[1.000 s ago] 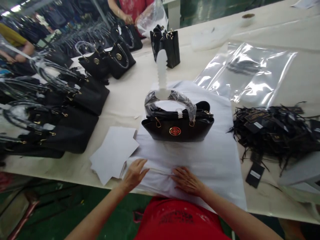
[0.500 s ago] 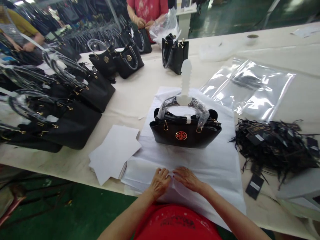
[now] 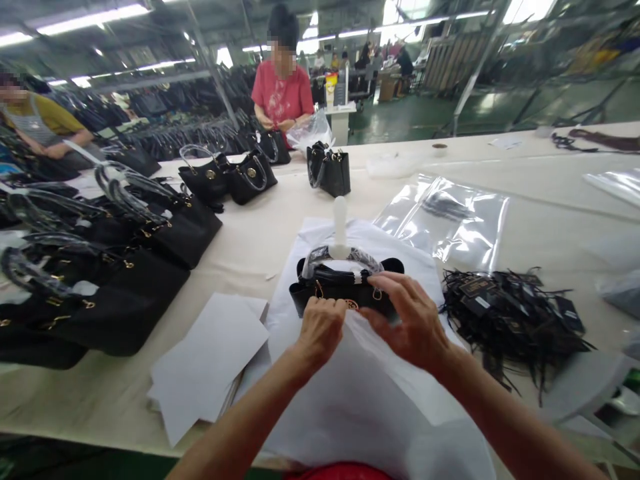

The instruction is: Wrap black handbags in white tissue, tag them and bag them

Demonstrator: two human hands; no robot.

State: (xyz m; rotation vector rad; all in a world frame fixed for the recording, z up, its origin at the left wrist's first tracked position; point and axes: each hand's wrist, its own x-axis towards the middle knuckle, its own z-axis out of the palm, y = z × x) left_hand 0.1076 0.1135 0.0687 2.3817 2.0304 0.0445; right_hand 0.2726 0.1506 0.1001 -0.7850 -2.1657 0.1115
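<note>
A black handbag (image 3: pixel 300 294) stands upright on a thin white wrapping sheet (image 3: pixel 340 393), its round gold emblem partly covered. Clear plastic wraps its handles (image 3: pixel 367 259), and a white notched strip (image 3: pixel 340 217) rises from them. My left hand (image 3: pixel 323 327) is closed on the sheet's near edge, lifted against the bag's front. Over the bag's front right, my right hand (image 3: pixel 413 320) has its thumb and fingers apart, fingertips near the handle ring. Whether it touches the bag I cannot tell.
White paper sheets (image 3: pixel 210 353) are stacked at left, beside several black handbags (image 3: pixel 135 300). Black tags with cords (image 3: pixel 505 320) lie heaped at right. Clear plastic bags (image 3: pixel 450 220) lie behind them. Across the table a person in red (image 3: pixel 283 93) stands near more handbags.
Both hands have moved forward from the table's near edge to the bag's front, the left bringing the sheet's edge up. My right hand has opened. The camera view has tilted up.
</note>
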